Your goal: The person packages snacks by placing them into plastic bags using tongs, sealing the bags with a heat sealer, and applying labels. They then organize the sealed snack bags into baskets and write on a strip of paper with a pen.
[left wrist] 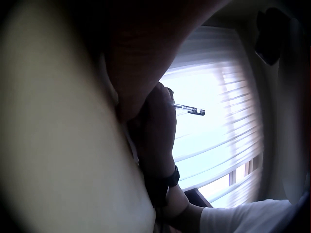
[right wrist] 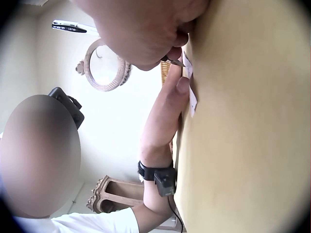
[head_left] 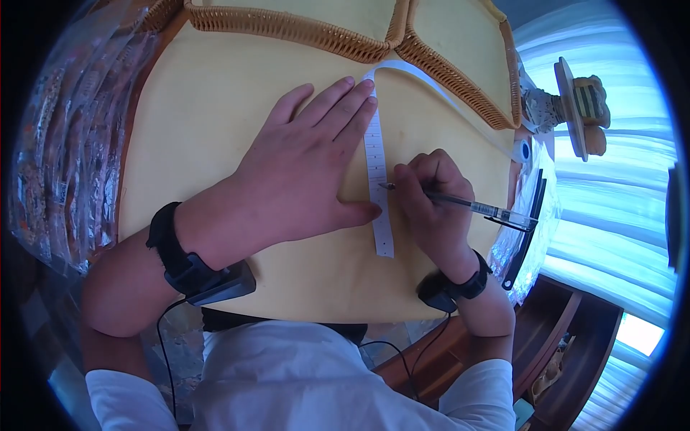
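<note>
A white paper strip (head_left: 376, 151) with small printed marks runs down the yellow tabletop (head_left: 309, 280). Its far end curves right toward a small white roll (head_left: 522, 151). My left hand (head_left: 295, 169) lies spread over the table, fingertips at the strip's upper part and thumb tip on its lower part. In my right hand (head_left: 435, 194) a clear-barrelled pen (head_left: 474, 207) is pinched, its tip right at the strip between my left thumb and fingers. The right wrist view shows the pen tip (right wrist: 179, 63) close over the strip (right wrist: 188, 73).
Wicker trays (head_left: 287, 27) line the table's far edge. Clear plastic packets (head_left: 72, 144) lie at the left. A small stand (head_left: 575, 108) is at the right, near a black bar (head_left: 525, 233) on more packets. Behind hang white blinds (head_left: 611, 208).
</note>
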Action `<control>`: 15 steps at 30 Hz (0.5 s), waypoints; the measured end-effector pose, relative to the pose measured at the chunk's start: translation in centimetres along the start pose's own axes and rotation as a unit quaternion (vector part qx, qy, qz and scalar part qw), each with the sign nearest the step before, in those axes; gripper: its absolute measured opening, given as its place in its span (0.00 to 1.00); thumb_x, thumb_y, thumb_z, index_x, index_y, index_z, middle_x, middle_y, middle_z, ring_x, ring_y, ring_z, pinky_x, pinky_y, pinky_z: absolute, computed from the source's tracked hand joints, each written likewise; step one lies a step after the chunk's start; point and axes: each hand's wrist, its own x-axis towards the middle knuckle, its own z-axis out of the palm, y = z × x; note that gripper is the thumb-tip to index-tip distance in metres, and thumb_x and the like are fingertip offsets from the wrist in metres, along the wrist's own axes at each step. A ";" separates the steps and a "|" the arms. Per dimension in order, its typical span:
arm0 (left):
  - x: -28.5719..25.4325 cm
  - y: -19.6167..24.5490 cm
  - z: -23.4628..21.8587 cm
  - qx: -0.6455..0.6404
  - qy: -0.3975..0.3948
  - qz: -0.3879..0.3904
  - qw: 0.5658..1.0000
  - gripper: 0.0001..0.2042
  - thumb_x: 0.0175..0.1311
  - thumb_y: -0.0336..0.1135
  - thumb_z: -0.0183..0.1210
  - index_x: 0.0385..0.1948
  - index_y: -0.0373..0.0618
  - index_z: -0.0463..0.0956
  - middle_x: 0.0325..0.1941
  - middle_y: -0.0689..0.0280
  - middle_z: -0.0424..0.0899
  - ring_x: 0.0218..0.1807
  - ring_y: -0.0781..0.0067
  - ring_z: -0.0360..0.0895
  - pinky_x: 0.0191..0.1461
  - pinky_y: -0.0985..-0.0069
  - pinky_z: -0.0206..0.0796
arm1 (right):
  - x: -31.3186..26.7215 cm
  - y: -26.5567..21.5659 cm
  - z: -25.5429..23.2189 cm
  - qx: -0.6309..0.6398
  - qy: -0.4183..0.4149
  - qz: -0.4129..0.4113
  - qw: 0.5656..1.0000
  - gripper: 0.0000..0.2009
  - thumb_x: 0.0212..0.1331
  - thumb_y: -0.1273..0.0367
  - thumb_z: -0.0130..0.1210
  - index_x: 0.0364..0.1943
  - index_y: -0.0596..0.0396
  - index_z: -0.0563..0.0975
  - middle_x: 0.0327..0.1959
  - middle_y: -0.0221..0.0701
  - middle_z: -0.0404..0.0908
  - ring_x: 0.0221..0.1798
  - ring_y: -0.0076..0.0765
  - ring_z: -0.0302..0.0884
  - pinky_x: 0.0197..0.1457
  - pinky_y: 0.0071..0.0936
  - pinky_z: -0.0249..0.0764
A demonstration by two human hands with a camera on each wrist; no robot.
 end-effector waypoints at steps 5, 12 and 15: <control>-0.1 -0.1 -0.1 0.013 -0.015 0.002 1.000 0.56 0.59 0.63 0.71 0.82 0.33 0.55 0.88 0.50 0.57 0.89 0.56 0.50 0.89 0.53 0.40 | 0.1 0.0 0.2 -0.040 0.002 -0.011 0.999 0.13 0.69 0.74 0.68 0.31 0.54 0.73 0.23 0.24 0.77 0.25 0.13 0.70 0.28 0.20 0.68; -0.1 0.0 -0.1 0.007 -0.015 -0.003 1.000 0.56 0.59 0.64 0.71 0.82 0.33 0.55 0.88 0.50 0.57 0.89 0.56 0.50 0.89 0.53 0.40 | 0.0 -0.1 0.1 -0.043 0.009 0.002 0.999 0.14 0.69 0.74 0.68 0.30 0.54 0.73 0.22 0.24 0.75 0.24 0.13 0.67 0.27 0.21 0.66; -0.1 -0.1 0.0 0.008 -0.008 0.003 1.000 0.56 0.59 0.64 0.71 0.81 0.33 0.56 0.87 0.50 0.57 0.89 0.56 0.51 0.89 0.53 0.40 | 0.1 0.1 0.0 -0.050 0.000 -0.011 0.999 0.13 0.69 0.75 0.67 0.30 0.54 0.72 0.22 0.23 0.74 0.24 0.12 0.65 0.26 0.21 0.64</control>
